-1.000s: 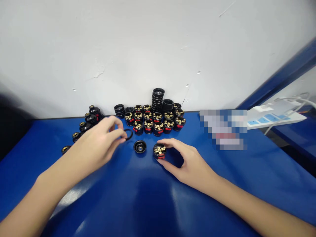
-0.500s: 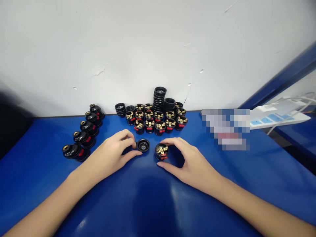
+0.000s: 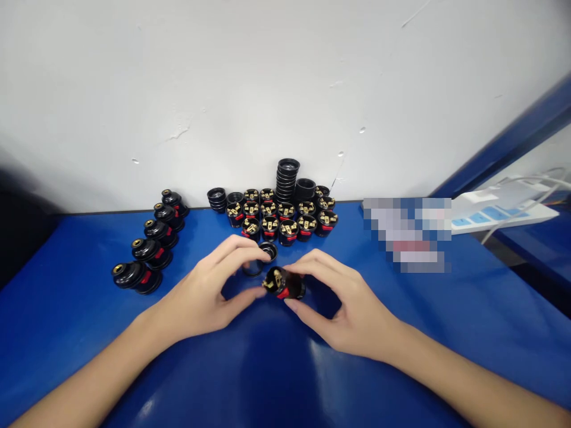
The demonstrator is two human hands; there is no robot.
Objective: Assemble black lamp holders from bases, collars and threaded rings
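Off to the right on the blue table (image 3: 263, 380), a pixelated patch (image 3: 405, 232), can't read it; centre, the right hand (image 3: 348, 297) has a tilted black cup (image 3: 293, 286) pinched, brassy bits (image 3: 278, 277) inside; left hand (image 3: 207, 288) fingers are spread, thumb by that rim, one fingertip at a small black cap (image 3: 273, 252); more brassy-topped cups (image 3: 288, 232) and stacked caps (image 3: 288, 181) behind

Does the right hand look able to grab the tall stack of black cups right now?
Probably not easily: the right hand holds a black housing with brass contacts, and rows of similar housings stand between it and the stack.
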